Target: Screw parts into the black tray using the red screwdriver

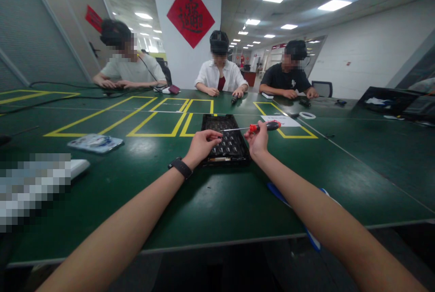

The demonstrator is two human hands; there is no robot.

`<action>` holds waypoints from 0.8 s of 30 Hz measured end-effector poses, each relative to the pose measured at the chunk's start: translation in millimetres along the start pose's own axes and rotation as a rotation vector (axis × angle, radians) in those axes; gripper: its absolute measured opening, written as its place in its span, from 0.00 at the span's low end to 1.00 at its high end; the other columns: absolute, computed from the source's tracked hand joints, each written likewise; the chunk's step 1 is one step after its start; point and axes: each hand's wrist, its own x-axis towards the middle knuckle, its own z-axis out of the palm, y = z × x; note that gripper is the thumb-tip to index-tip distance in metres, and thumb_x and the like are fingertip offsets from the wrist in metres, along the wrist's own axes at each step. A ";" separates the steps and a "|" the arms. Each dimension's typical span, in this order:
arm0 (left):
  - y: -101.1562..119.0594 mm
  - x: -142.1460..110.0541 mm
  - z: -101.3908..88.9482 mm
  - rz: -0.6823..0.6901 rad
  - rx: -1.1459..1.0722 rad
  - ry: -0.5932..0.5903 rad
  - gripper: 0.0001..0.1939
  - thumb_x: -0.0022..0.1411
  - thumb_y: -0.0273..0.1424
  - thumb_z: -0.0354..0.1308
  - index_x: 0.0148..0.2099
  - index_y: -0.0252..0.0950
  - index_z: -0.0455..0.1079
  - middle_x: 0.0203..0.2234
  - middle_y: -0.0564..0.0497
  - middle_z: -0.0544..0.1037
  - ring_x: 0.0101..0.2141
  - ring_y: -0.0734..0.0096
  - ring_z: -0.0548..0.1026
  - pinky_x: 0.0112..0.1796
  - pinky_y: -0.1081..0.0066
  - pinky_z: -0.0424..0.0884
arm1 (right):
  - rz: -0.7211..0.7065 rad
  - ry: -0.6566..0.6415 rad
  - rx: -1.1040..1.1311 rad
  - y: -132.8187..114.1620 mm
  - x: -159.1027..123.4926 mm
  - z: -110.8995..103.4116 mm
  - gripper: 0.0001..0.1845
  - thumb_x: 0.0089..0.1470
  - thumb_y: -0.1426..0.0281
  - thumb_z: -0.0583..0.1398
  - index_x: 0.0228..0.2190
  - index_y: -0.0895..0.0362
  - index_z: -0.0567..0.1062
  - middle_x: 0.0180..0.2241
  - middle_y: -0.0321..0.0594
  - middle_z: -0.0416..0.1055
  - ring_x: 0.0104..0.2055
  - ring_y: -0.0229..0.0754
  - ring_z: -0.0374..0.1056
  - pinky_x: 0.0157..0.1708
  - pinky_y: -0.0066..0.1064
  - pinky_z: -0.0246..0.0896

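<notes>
My right hand [257, 141] is closed on a screwdriver [268, 126] with a red and black handle. Its thin metal shaft points left, over a black tray [234, 162] on the table. My left hand [203, 146], with a dark band on the wrist, hovers above the tray's left side. Its thumb and fingers are pinched close to the screwdriver's tip; what they hold is too small to make out. Several small shiny metal pieces [228, 141] lie in the tray, partly hidden by my left hand.
Yellow tape outlines mark the green table [163, 201]. A flat plastic packet [95, 143] lies at the left, a paper sheet [280, 121] and a white tape ring [307, 115] at the right. A blue item [278, 193] is partly under my right forearm. Three people sit opposite.
</notes>
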 end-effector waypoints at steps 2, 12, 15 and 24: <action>-1.3 0.4 0.1 0.013 -0.016 -0.015 0.13 0.47 0.31 0.62 0.37 0.32 0.74 0.29 0.47 0.78 0.31 0.71 0.73 0.35 0.70 0.69 | 0.073 -0.028 0.054 -2.4 0.5 2.1 0.18 0.50 0.55 0.54 0.23 0.57 0.64 0.19 0.33 0.68 0.14 0.30 0.59 0.17 0.24 0.62; -1.3 -1.1 0.7 0.009 0.048 0.055 0.08 0.46 0.30 0.62 0.31 0.32 0.74 0.26 0.48 0.78 0.27 0.71 0.74 0.32 0.71 0.68 | 0.176 -0.228 0.101 1.3 1.4 3.3 0.13 0.45 0.69 0.64 0.30 0.57 0.64 0.25 0.34 0.72 0.25 0.32 0.69 0.29 0.25 0.69; -3.7 -1.2 0.4 0.000 0.067 0.068 0.08 0.45 0.30 0.62 0.30 0.32 0.75 0.25 0.48 0.78 0.27 0.71 0.73 0.31 0.72 0.67 | 0.151 -0.252 0.057 3.6 1.0 3.0 0.14 0.45 0.65 0.64 0.28 0.57 0.63 0.23 0.34 0.71 0.22 0.31 0.66 0.24 0.22 0.67; -10.7 0.1 0.1 0.029 0.159 0.083 0.05 0.46 0.29 0.61 0.28 0.33 0.72 0.22 0.51 0.76 0.25 0.73 0.71 0.29 0.73 0.65 | 0.101 -0.253 0.007 2.6 -3.5 5.3 0.14 0.49 0.61 0.60 0.27 0.56 0.62 0.20 0.32 0.68 0.18 0.30 0.63 0.19 0.20 0.61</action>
